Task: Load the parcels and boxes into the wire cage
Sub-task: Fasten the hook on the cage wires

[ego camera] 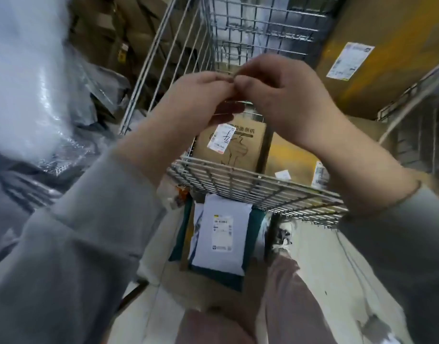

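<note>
- The wire cage stands ahead, its mesh walls rising out of view at the top; its low front panel runs left to right.
- Inside, a brown box stands upright, its white label bearing handwriting and print too blurred to read.
- On the floor below, a pale mailer lies lengthwise, pointing towards the cage.
- Left hand and right hand meet above the box, fingers pinched together on something too small to make out.

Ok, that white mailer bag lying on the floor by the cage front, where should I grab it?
Take the white mailer bag by its near short edge, coming straight down from above. It lies flat, label up, on a dark green parcel, and its far end sits under the wire cage front panel, so the near edge is the clear one.
</note>
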